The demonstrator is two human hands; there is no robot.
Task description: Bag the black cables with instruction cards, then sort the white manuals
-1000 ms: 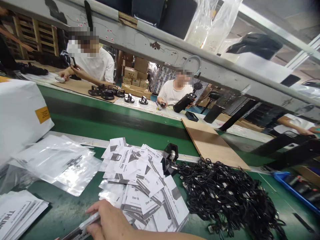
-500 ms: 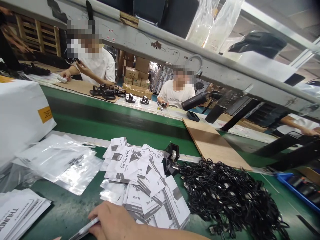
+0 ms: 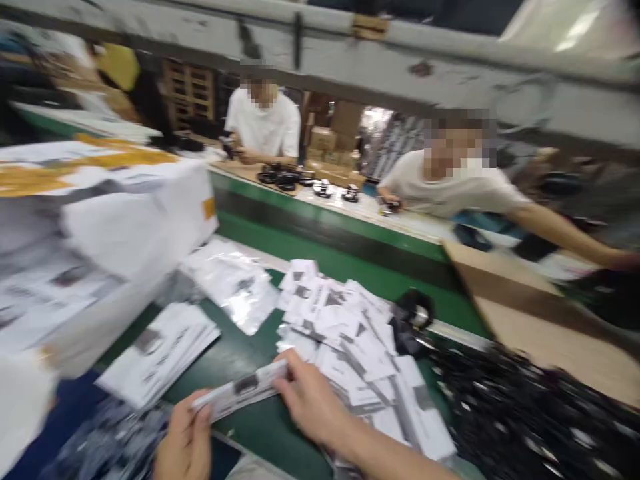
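Observation:
A white user manual (image 3: 245, 389) with dark print is held out level between my two hands, seen at a slant. My left hand (image 3: 186, 437) pinches its left end between thumb and fingers. At the opposite end, my right hand (image 3: 305, 393) grips it the same way. Just beyond my right hand lies a loose heap of printed manuals (image 3: 345, 333). A neater stack of manuals (image 3: 160, 353) rests on the green table to the left. Motion blur makes the print unreadable.
Black cables (image 3: 540, 413) are piled at the right, beside a black tape dispenser (image 3: 414, 320). Clear plastic bags (image 3: 235, 283) lie behind the manuals. A large white sack (image 3: 140, 220) stands at left. Across the green conveyor (image 3: 320, 233), two people in white shirts sit near black parts.
The camera view has swung left. My left hand has come into full view and now grips the manual's other end. One person opposite has stretched an arm out to the right.

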